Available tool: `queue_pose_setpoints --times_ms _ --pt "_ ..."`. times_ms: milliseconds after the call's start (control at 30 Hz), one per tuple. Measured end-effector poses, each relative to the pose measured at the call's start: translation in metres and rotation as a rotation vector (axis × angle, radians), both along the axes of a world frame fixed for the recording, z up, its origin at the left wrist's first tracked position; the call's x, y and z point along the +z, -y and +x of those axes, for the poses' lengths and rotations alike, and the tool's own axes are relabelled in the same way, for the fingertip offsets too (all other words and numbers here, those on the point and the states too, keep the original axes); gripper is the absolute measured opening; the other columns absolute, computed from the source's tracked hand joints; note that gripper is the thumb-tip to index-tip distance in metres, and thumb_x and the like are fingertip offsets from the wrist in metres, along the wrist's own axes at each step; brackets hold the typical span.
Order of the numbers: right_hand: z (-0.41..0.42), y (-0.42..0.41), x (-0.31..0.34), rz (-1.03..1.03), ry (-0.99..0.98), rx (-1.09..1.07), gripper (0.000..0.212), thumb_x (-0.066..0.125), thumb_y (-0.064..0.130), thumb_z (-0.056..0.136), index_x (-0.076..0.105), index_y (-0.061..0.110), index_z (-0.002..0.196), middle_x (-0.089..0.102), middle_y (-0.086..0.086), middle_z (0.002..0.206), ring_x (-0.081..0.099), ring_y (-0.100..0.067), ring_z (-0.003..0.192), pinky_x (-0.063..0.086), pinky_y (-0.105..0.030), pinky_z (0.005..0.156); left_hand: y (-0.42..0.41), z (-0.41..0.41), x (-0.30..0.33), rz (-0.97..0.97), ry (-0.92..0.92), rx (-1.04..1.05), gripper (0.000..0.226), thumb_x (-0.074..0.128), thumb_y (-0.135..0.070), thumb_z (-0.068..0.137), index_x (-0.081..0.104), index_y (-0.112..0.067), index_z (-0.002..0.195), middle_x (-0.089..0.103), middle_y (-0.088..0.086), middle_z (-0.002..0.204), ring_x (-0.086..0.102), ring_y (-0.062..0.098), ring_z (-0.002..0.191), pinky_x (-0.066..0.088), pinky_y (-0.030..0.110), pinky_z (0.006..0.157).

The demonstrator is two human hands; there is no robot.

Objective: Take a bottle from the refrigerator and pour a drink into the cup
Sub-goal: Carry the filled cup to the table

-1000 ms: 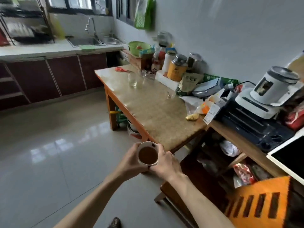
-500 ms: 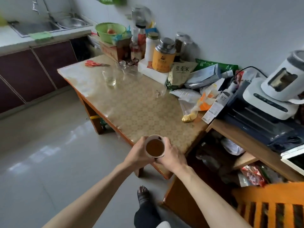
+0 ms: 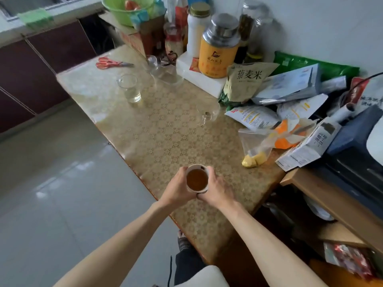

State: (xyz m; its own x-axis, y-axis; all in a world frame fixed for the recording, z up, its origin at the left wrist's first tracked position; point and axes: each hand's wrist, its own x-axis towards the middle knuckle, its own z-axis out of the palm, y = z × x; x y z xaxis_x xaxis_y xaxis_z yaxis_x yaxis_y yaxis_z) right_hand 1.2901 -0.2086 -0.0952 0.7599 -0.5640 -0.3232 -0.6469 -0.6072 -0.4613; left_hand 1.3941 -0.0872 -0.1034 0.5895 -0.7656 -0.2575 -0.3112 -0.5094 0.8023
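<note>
A small white cup (image 3: 197, 179) filled with brown drink is held upright between both hands, over the near edge of the patterned table (image 3: 165, 131). My left hand (image 3: 177, 188) wraps its left side and my right hand (image 3: 217, 188) wraps its right side. The cup's base is hidden by my fingers, so I cannot tell whether it touches the table. No bottle from the refrigerator is in view.
A glass measuring cup (image 3: 129, 88) and a clear glass cup (image 3: 207, 111) stand further back on the table. Red scissors (image 3: 109, 63), an orange tin (image 3: 217, 46), jars and food bags (image 3: 248, 79) crowd the back and right. A black appliance (image 3: 356, 150) sits at right.
I have stepped closer to the table. The cup, held in both hands throughout, has moved from in front of the table's corner to over its near edge.
</note>
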Motion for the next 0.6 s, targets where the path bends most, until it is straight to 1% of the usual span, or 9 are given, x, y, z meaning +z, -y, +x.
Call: queue_pose_setpoints --times_ms 100,233,300,367,400,433,500,533,600 --pt "0.006 0.010 -0.008 0.001 -0.010 0.023 0.089 0.082 0.044 0.067 0.032 0.024 0.137 0.064 -0.012 0.114 0.063 -0.033 0.101 0.051 -0.038 0.074 0.008 0.005 -0.010 0.008 -0.021 0.003 0.072 0.078 -0.050 0.056 0.035 -0.060 0.114 0.054 -0.015 0.117 0.056 0.003 0.104 0.041 0.010 0.077" --pt "0.008 0.015 -0.019 -0.011 0.013 0.035 0.092 0.084 0.046 0.064 0.031 0.023 0.135 0.064 -0.009 0.115 0.063 -0.031 0.100 0.049 -0.034 0.071 0.009 0.005 -0.020 0.046 -0.035 0.024 0.086 0.074 -0.056 0.053 0.037 -0.037 0.128 0.056 -0.011 0.122 0.057 0.008 0.107 0.048 0.027 0.085" --pt "0.009 0.014 -0.022 -0.003 0.000 0.049 0.095 0.085 0.045 0.067 0.028 0.021 0.139 0.063 -0.010 0.120 0.063 -0.030 0.104 0.045 -0.032 0.074 0.010 0.005 -0.021 0.065 -0.036 0.030 0.091 0.072 -0.057 0.053 0.036 -0.033 0.133 0.055 -0.012 0.124 0.057 0.009 0.111 0.046 0.024 0.087" --pt "0.010 0.015 -0.020 -0.029 -0.056 0.085 0.103 0.082 0.049 0.070 0.020 0.018 0.146 0.058 -0.011 0.133 0.057 -0.030 0.117 0.047 -0.036 0.087 0.008 0.004 -0.021 0.080 -0.036 0.010 0.097 0.080 -0.051 0.060 0.030 -0.032 0.141 0.052 -0.008 0.134 0.054 0.014 0.124 0.042 0.017 0.092" --pt "0.009 0.016 -0.016 -0.083 -0.106 0.107 0.111 0.080 0.054 0.071 0.013 0.015 0.151 0.051 -0.013 0.143 0.051 -0.032 0.127 0.045 -0.041 0.098 0.007 0.003 -0.021 0.096 -0.040 -0.014 0.105 0.084 -0.046 0.065 0.023 -0.027 0.149 0.046 -0.001 0.147 0.047 0.019 0.136 0.040 0.019 0.102" --pt "0.008 0.014 -0.011 -0.153 -0.151 0.122 0.120 0.077 0.059 0.071 0.005 0.013 0.154 0.040 -0.015 0.153 0.041 -0.034 0.137 0.039 -0.048 0.109 0.004 0.002 -0.020 0.125 -0.048 -0.030 0.115 0.086 -0.044 0.069 0.014 -0.019 0.156 0.034 0.005 0.159 0.037 0.023 0.145 0.038 0.027 0.112" --pt "0.012 0.003 0.004 -0.267 -0.150 0.189 0.128 0.073 0.063 0.072 -0.009 0.015 0.156 0.018 -0.018 0.163 0.020 -0.037 0.150 0.022 -0.054 0.120 -0.014 0.002 -0.016 0.181 -0.050 0.006 0.124 0.085 -0.042 0.075 -0.001 -0.012 0.160 0.014 0.011 0.168 0.029 0.027 0.150 0.035 0.040 0.119" --pt "0.018 -0.012 0.012 -0.283 -0.104 0.252 0.126 0.071 0.063 0.073 -0.010 0.016 0.156 0.013 -0.018 0.165 0.015 -0.037 0.152 0.016 -0.053 0.122 -0.030 0.003 -0.015 0.191 -0.041 0.046 0.121 0.084 -0.039 0.078 -0.001 -0.011 0.160 0.013 0.011 0.168 0.031 0.026 0.149 0.036 0.041 0.118" --pt "0.033 -0.055 0.024 -0.261 0.002 0.452 0.111 0.063 0.060 0.078 -0.001 0.016 0.157 0.017 -0.015 0.164 0.015 -0.032 0.152 0.015 -0.049 0.124 -0.073 0.005 -0.012 0.209 -0.020 0.139 0.108 0.079 -0.031 0.083 0.007 -0.007 0.159 0.020 0.012 0.166 0.033 0.023 0.147 0.037 0.037 0.117"
